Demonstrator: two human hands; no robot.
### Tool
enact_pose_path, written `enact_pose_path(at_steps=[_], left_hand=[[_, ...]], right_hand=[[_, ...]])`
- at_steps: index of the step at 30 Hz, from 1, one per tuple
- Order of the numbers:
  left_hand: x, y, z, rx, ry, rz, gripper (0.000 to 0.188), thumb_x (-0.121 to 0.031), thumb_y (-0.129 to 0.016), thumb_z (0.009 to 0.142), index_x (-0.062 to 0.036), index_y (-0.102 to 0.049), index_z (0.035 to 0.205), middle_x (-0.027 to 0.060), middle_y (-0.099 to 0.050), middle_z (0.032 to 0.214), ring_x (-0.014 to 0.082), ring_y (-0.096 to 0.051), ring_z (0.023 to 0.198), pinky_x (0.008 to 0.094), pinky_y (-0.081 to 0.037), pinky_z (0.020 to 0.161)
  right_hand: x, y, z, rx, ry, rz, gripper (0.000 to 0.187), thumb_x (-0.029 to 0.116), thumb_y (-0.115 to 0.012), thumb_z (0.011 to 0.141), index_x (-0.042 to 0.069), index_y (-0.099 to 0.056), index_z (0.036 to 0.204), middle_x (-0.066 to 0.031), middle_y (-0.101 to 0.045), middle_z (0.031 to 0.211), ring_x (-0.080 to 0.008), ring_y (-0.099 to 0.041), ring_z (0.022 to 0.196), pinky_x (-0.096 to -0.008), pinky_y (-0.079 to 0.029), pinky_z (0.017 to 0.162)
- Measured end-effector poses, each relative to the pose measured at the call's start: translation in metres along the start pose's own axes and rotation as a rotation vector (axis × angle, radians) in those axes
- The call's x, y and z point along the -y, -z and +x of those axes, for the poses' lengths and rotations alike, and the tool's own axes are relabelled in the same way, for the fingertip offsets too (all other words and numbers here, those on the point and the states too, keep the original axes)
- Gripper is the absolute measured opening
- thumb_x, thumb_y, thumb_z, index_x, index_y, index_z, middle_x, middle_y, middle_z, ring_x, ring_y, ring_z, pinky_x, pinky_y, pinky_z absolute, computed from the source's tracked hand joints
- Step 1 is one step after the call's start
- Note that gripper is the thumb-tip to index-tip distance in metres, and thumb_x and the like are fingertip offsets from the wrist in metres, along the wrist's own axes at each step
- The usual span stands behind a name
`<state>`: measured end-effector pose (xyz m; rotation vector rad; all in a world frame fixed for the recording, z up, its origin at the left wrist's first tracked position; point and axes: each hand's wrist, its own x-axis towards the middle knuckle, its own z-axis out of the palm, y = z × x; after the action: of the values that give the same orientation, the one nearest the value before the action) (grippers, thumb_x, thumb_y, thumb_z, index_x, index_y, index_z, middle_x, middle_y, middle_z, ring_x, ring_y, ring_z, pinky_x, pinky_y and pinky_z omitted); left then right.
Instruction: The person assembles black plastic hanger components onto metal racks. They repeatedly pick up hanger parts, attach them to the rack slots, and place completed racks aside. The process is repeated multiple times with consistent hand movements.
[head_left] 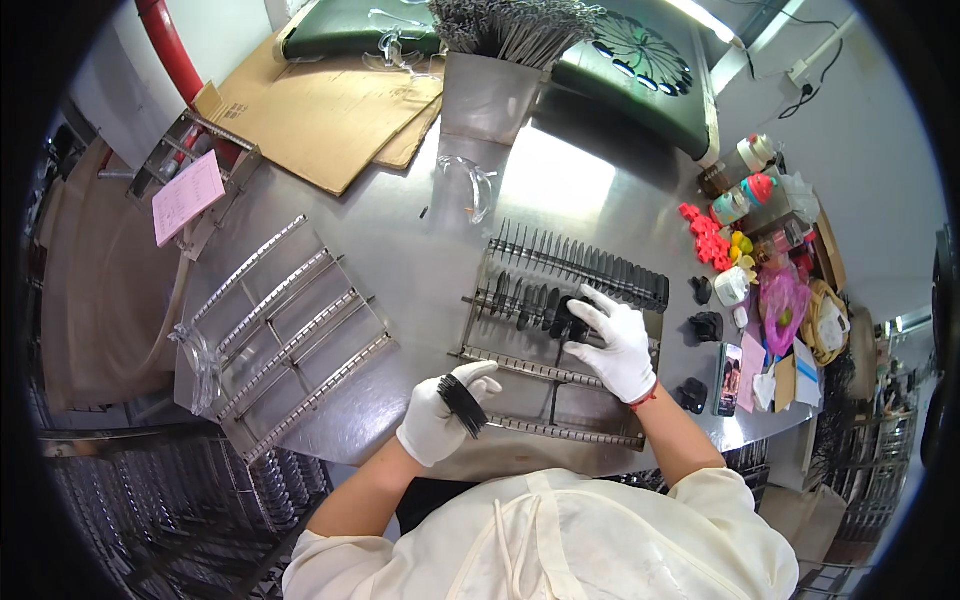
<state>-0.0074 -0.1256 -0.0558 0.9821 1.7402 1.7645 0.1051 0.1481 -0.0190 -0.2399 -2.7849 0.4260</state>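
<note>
My left hand (430,418), in a white glove, is closed around a fanned stack of thin black lens-like pieces (462,406) near the table's front edge. To its right lies a metal slotted rack (540,370). Its far bar carries a full row of upright black pieces (590,268), and the second bar bears several more (525,300). My right hand (622,352), also gloved, reaches over that second bar with thumb and fingers around a black piece (568,318); its fingertips partly hide it. The two nearer bars show bare slots.
On the left lies another slotted rack (300,340) with a clear curved piece (204,370) at its end. Cardboard sheets (320,120) and a metal bin of wire hooks (487,95) stand at the back. Bottles (732,205), a phone (729,380) and a pink bag (783,305) crowd the right edge.
</note>
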Motion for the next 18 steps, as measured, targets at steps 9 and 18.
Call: enact_pose_path(at_steps=[9,18], left_hand=[[-0.016,-0.017,0.022,0.158,0.164,-0.169,0.031,-0.016,-0.050,0.110,0.0022,-0.062,0.132,0.0055,-0.071,0.088,0.0090,-0.063,0.078,0.0254,-0.052,0.073],[-0.013,-0.087,0.025,0.519,0.425,-0.274,0.028,0.007,-0.051,0.088,-0.0028,-0.073,0.103,0.0120,-0.073,0.097,0.0201,-0.068,0.094,0.0341,-0.053,0.084]], right_hand=[[0.025,0.032,-0.006,0.134,0.014,-0.295,0.090,0.039,-0.089,0.065,0.012,-0.054,0.142,-0.0197,-0.045,0.152,-0.0368,-0.049,0.134,-0.0528,-0.041,0.110],[0.055,0.031,-0.057,0.238,-0.117,1.092,0.065,0.000,-0.082,0.078,0.006,-0.057,0.137,-0.0127,-0.058,0.138,-0.0250,-0.060,0.123,-0.0354,-0.048,0.107]])
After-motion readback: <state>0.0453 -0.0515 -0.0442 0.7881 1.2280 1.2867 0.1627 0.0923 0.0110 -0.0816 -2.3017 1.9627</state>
